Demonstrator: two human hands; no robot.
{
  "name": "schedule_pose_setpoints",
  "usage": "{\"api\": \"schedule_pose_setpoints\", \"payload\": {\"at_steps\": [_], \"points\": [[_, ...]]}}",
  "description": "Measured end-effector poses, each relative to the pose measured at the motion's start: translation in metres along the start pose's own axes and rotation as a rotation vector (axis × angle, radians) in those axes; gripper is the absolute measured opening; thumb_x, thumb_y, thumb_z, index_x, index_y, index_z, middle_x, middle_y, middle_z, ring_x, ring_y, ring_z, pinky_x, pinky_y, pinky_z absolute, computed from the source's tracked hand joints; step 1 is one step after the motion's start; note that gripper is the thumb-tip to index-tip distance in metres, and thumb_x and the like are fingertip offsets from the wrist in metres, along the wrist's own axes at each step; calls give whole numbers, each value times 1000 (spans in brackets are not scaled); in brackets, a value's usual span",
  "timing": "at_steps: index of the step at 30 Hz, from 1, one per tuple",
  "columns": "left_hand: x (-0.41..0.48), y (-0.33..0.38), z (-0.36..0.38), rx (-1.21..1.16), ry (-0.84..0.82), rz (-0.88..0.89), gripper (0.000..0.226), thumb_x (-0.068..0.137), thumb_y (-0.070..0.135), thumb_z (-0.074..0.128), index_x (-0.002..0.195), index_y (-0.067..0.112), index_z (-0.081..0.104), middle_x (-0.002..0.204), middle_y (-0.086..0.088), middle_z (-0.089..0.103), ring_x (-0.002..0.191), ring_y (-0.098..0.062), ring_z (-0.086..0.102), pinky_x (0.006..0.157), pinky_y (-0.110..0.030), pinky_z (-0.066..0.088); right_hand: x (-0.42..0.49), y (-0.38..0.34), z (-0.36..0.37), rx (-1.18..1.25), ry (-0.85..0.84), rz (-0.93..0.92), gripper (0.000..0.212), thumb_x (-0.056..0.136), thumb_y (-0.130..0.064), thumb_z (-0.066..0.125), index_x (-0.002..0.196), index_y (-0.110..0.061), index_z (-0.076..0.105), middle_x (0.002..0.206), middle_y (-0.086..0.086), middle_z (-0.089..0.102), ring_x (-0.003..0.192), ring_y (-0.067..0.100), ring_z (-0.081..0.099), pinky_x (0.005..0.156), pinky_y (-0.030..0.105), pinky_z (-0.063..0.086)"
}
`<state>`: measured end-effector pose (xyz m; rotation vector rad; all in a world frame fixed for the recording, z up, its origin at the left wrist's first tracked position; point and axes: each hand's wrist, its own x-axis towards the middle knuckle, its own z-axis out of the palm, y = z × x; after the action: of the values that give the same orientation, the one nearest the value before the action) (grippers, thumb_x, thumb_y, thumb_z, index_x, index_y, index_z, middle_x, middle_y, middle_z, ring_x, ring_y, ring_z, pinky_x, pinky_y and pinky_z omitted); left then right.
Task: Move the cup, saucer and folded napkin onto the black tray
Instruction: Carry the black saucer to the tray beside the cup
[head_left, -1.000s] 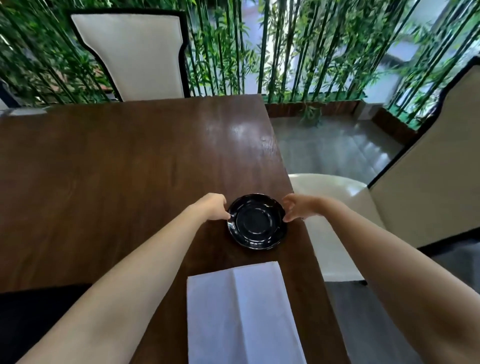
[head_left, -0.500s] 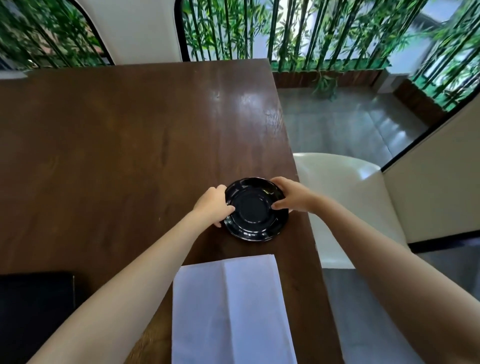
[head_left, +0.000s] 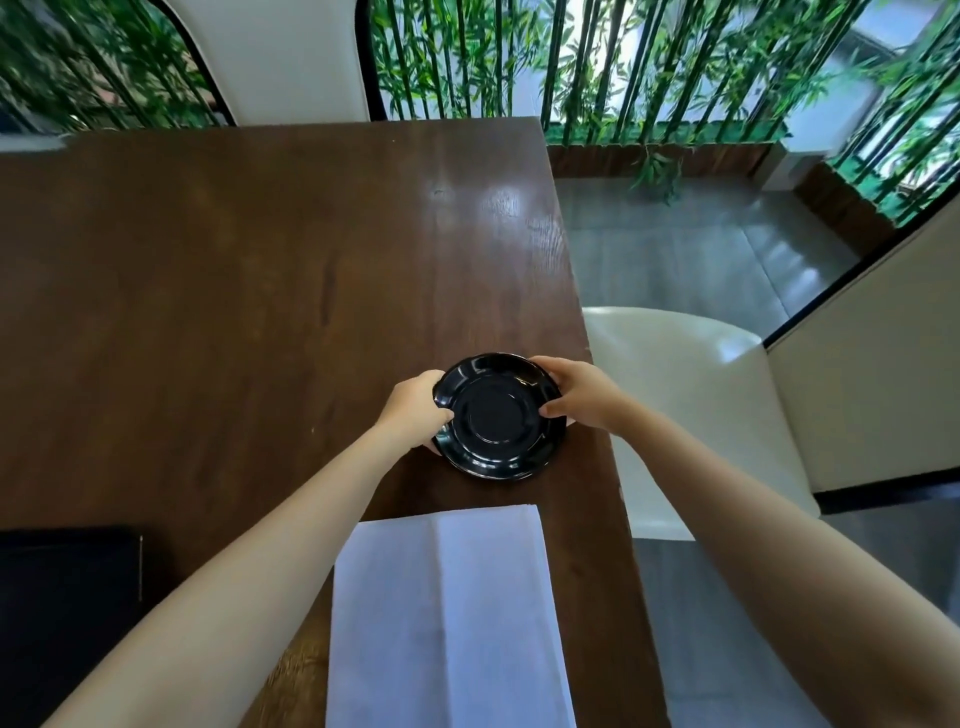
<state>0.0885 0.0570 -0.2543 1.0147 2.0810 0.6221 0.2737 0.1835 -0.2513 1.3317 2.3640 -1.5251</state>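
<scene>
Both hands — left hand (head_left: 415, 410), right hand (head_left: 576, 395) — grip the empty black saucer (head_left: 496, 415) by its rim.

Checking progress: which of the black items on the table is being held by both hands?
The round black saucer, gripped on opposite rims; the black tray sits untouched at lower left.

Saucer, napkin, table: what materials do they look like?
Saucer: glossy black, likely glazed ceramic or plastic; sharp highlights on its rim.
Napkin: matte white, paper or thin cloth; crisp centre crease.
Table: dark brown wood or veneer, lacquered; visible grain and window glare.
</scene>
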Motion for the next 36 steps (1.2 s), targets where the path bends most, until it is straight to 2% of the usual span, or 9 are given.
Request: {"api": "schedule_pose_setpoints", "payload": {"at_steps": [2, 5, 7, 13, 19, 23, 27, 31, 36], "points": [[-4, -1, -3, -49, -6, -9, 41, 82, 1, 59, 121, 16, 55, 116, -8, 62, 99, -26, 58, 79, -37, 53, -2, -2, -1, 3, -11, -1, 68, 74, 8, 66, 132, -25, 50, 119, 4, 64, 110, 25, 59, 96, 41, 50], [-13, 2, -13, -148, -27, -36, 47, 84, 0, 59, 126, 19, 51, 113, -4, 57, 85, -24, 59, 54, -35, 60, -8, -13, -4, 21, -12, -13, 68, 75, 9, 65, 132, -26, 51, 118, 4, 64, 112, 27, 58, 96, 45, 50], [-19, 5, -22, -179, -17, -27, 47, 84, 0, 59, 126, 19, 51, 113, -3, 57, 85, -24, 59, 48, -34, 59, -12, -24, -7, 25, -5, -32, 69, 75, 9, 65, 133, -25, 50, 119, 6, 64, 112, 28, 58, 96, 49, 50], [-46, 10, -57, -257, 37, 20, 47, 84, -2, 59, 126, 19, 52, 117, -5, 57, 89, -25, 60, 45, -28, 57, -28, -67, -9, 19, 6, -107, 70, 75, 11, 63, 134, -25, 49, 121, 7, 63, 111, 29, 59, 89, 51, 54], [-82, 0, -99, -305, 125, 53, 50, 82, -2, 62, 127, 18, 51, 94, 8, 56, 80, -16, 57, 46, -30, 58, -52, -117, 7, -13, 17, -156, 69, 75, 10, 63, 131, -28, 51, 115, 0, 64, 97, 19, 61, 55, 13, 52], [-113, -14, -129, -292, 188, 82, 50, 81, 3, 65, 127, 18, 52, 93, 6, 57, 88, -22, 61, 64, -40, 60, -69, -155, 23, 13, -27, -157, 67, 77, 14, 58, 132, -22, 51, 112, -1, 63, 93, 22, 63, 63, 30, 59], [-147, -34, -161, -373, 217, 73, 49, 82, 4, 66, 127, 17, 51, 94, 3, 57, 83, -19, 62, 61, -39, 60, -86, -194, 45, 7, -57, -200, 65, 76, 14, 57, 130, -22, 53, 104, -2, 64, 90, 23, 64, 78, 43, 58], [-185, -62, -193, -446, 231, 31, 46, 82, 4, 64, 124, 18, 54, 100, 4, 56, 80, -12, 61, 47, -22, 55, -100, -231, 73, 44, -114, -223, 60, 75, 15, 57, 121, -24, 61, 91, -12, 68, 76, 14, 68, 69, 35, 61], [-238, -110, -227, -691, 219, -41, 43, 80, -2, 64, 121, 12, 57, 107, -5, 63, 88, -19, 66, 53, -27, 57, -114, -268, 123, 129, -210, -231, 56, 75, 16, 57, 118, -20, 65, 92, -9, 70, 75, 15, 69, 65, 31, 61]]}}
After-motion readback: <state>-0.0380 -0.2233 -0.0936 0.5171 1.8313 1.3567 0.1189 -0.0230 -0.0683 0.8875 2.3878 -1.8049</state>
